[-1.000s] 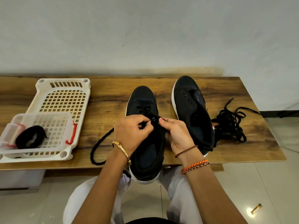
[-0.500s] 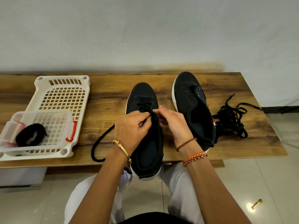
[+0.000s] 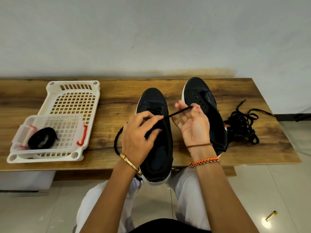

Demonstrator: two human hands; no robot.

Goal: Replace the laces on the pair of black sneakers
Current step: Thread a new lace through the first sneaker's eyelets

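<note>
Both hands work above the nearer sneaker (image 3: 155,132) as I watch through the head camera: the left hand (image 3: 137,140) pinches a black lace (image 3: 180,111) between thumb and forefinger over the shoe's eyelets, while the right hand (image 3: 193,126), palm turned up, holds the lace's free end across its raised fingertips, thumb against it. Between the two hands the lace runs taut, slanting up to the right, and behind the left wrist another stretch of it loops down onto the wooden bench (image 3: 117,98). This sneaker lies directly under the hands, toe pointing at the wall, its heel hanging over the bench's near edge. Just beside it on the right lies the second sneaker (image 3: 202,98), its eyelets bare, partly hidden by the right hand. A tangle of loose black laces (image 3: 242,125) lies on the bench to the right of that shoe, touching its side. Well apart on the left sits a white plastic basket (image 3: 74,96) with a clear lidded box (image 3: 50,132) in it, holding a coiled black lace (image 3: 42,137).
</note>
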